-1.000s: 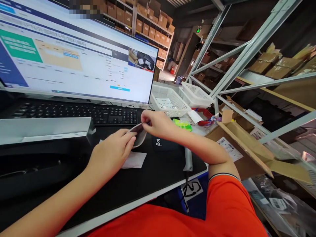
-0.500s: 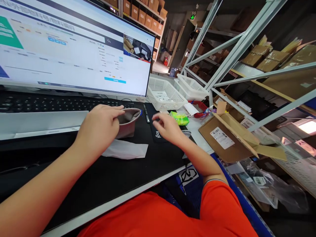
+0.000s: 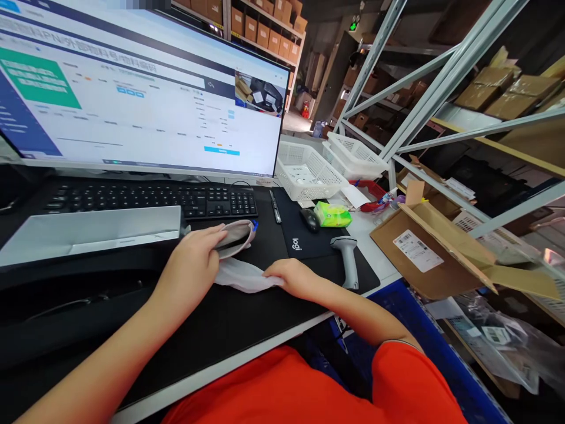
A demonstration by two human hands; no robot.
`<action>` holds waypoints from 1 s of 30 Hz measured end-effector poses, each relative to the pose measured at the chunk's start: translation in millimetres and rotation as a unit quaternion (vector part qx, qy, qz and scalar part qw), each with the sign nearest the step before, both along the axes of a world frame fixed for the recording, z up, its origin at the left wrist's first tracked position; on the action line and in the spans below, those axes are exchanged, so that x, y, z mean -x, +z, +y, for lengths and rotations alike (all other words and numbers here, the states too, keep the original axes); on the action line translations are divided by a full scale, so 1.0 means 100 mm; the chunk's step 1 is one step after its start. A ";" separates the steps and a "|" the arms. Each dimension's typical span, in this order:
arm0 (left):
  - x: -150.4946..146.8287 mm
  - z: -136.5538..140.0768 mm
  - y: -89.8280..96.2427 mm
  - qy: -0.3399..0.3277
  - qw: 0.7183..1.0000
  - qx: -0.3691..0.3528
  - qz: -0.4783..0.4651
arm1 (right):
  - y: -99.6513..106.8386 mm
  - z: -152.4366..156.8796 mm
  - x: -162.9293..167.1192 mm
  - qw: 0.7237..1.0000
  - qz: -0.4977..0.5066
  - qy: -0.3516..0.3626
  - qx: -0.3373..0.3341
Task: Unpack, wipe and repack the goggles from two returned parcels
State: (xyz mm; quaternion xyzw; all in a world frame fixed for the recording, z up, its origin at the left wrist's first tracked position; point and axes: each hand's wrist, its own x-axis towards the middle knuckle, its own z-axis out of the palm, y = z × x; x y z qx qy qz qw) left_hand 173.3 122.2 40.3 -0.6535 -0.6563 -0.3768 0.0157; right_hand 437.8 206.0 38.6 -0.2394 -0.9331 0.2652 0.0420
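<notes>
My left hand [image 3: 194,259] is closed around a greyish-brown soft pouch [image 3: 241,238], whose mouth gapes and has a small blue bit at its right corner. Under the pouch, a thin white sheet or bag [image 3: 242,277] stretches across to the right. Its right end is pinched between the fingers of my right hand [image 3: 293,278]. The sheet's left end is hidden behind my left hand and the pouch. Left of my left hand stands a long white open box [image 3: 119,232], in front of the black keyboard [image 3: 212,200].
Behind the keyboard stands a monitor [image 3: 168,118]. To the right are a pen [image 3: 275,206], a mouse [image 3: 311,220], a green packet [image 3: 333,214], a barcode scanner [image 3: 348,259] and a white basket [image 3: 309,176]. An open cardboard box [image 3: 410,250] sits past the table's right edge.
My right hand has come down from above the mouse pad and taken hold of the white sheet's right end. The pouch in my left hand has tilted lower. The view has shifted slightly.
</notes>
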 end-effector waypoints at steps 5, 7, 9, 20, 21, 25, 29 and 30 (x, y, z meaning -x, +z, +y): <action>-0.06 -0.12 -0.12 -0.011 0.999 -0.053 0.007 | 0.18 -0.10 -0.54 0.967 0.090 -0.104 0.215; -0.12 -0.15 -0.16 -0.014 0.997 -0.073 0.006 | 0.22 -0.21 -0.80 0.920 0.124 -0.155 0.338; -0.20 -0.16 -0.22 -0.021 0.996 -0.084 0.006 | 0.23 -0.34 -1.00 0.867 0.179 -0.202 0.419; -0.51 -0.19 -0.48 -0.055 0.991 -0.116 0.026 | -0.07 -0.83 -0.57 0.802 0.349 -0.299 0.382; -0.52 -0.21 -0.48 -0.055 0.990 -0.123 0.028 | -0.11 -0.83 -0.49 0.804 0.352 -0.307 0.368; -0.60 -0.26 -0.45 -0.089 0.984 -0.148 0.036 | -0.19 -0.83 -0.19 0.819 0.339 -0.324 0.331; -0.77 -0.37 -0.47 -0.166 0.971 -0.169 0.047 | -0.23 -0.80 0.09 0.843 0.336 -0.329 0.261; -0.81 -0.40 -0.48 -0.190 0.965 -0.171 0.051 | -0.24 -0.78 0.13 0.852 0.333 -0.344 0.213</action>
